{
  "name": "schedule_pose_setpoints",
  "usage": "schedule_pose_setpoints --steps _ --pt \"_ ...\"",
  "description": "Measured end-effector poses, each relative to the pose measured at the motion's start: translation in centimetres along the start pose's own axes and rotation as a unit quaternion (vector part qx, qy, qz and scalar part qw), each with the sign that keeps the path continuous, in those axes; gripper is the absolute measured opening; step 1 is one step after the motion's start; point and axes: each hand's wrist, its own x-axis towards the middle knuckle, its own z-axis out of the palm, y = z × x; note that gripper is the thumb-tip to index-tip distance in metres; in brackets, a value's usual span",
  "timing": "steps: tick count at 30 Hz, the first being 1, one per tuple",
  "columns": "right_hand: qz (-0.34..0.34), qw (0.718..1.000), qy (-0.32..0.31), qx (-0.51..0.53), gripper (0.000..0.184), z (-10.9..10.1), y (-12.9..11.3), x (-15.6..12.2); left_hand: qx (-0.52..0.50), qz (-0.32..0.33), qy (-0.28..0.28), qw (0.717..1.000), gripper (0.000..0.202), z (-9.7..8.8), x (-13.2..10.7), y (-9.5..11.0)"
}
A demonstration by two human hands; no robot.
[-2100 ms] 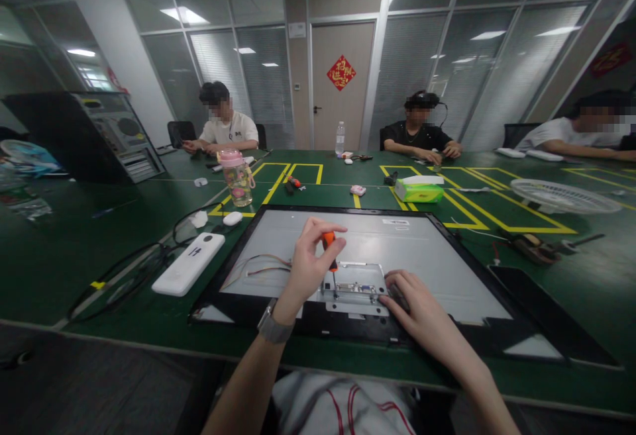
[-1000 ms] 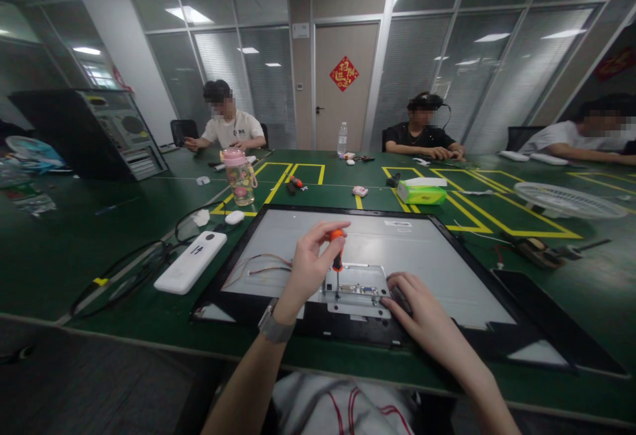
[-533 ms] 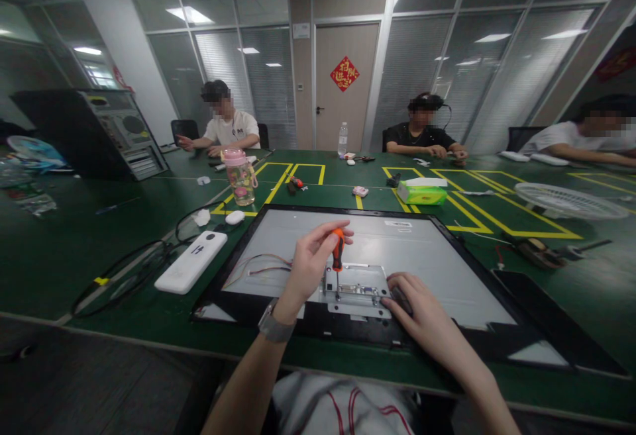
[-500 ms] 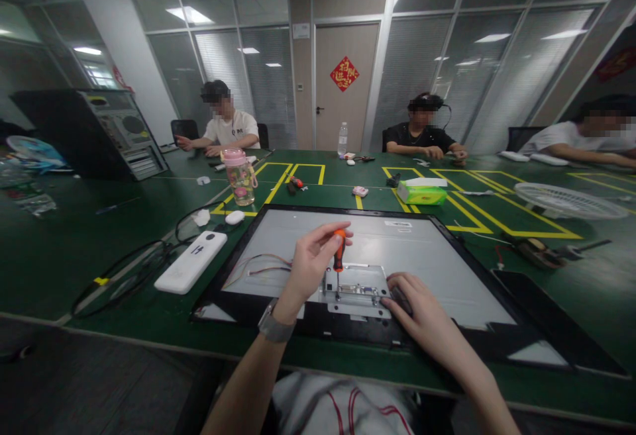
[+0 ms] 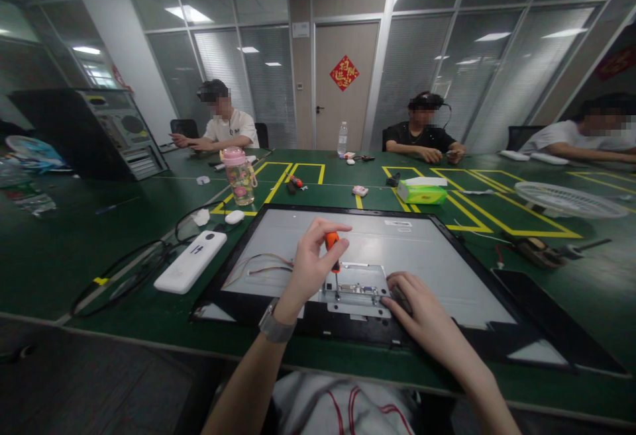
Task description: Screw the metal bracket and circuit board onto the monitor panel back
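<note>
In the head view, my left hand [image 5: 314, 257] is closed around the orange and black handle of a screwdriver [image 5: 332, 243], index finger extended past it. The screwdriver stands nearly upright, its tip down at the left side of a metal bracket [image 5: 358, 307] with a row of port connectors. That bracket lies on the grey back of a flat display panel [image 5: 422, 249] with a black frame. My right hand [image 5: 420, 306] grips the bracket's right edge, thumb in front and fingers behind. Thin wires [image 5: 263, 263] run from the bracket's left across the panel.
Left of the panel lie a white power bank [image 5: 191, 263] and black cables [image 5: 124, 276]. Beyond stand a pink-lidded bottle [image 5: 240, 180] and a green tissue pack [image 5: 422, 191]. A computer case [image 5: 94, 134] is far left, a dark flat panel [image 5: 556, 319] right. Several people sit across the table.
The fingers of my left hand have shifted on the screwdriver handle, which sits slightly farther left and leans a little more. My right hand stays in place.
</note>
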Motion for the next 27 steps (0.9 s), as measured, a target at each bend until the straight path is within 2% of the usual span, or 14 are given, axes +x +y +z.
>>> schedule_pose_setpoints --steps 2,6,9,14,17,20,25,27 --pt "0.000 1.000 0.001 -0.001 0.005 0.03 0.04 -0.02 0.004 0.002 0.004 1.000 0.017 -0.03 0.01 -0.03" --pt "-0.001 1.000 0.001 -0.002 0.006 0.06 0.03 -0.04 -0.077 -0.047 -0.025 0.996 0.036 -0.20 -0.06 -0.21" --pt "-0.004 1.000 0.000 -0.002 0.006 0.09 0.06 -0.02 -0.097 -0.068 -0.033 0.992 0.034 -0.11 -0.08 -0.19" --pt "-0.012 1.000 0.008 -0.004 0.006 0.12 0.09 0.02 -0.018 -0.006 -0.009 1.000 0.016 0.14 -0.03 0.05" --pt "-0.011 1.000 0.011 -0.003 0.005 0.05 -0.03 0.00 -0.013 0.003 -0.011 1.000 0.019 0.04 0.00 0.07" --pt "-0.010 1.000 0.010 -0.002 0.005 -0.01 -0.15 0.00 -0.049 -0.020 -0.028 0.998 0.030 -0.08 0.03 0.00" --pt "-0.007 1.000 0.005 0.001 0.005 0.00 -0.18 0.02 -0.010 0.011 0.006 1.000 0.014 -0.03 0.05 -0.21" --pt "-0.007 1.000 0.003 0.001 0.006 0.01 -0.17 0.02 0.006 0.020 0.012 1.000 0.016 -0.04 -0.01 -0.27"
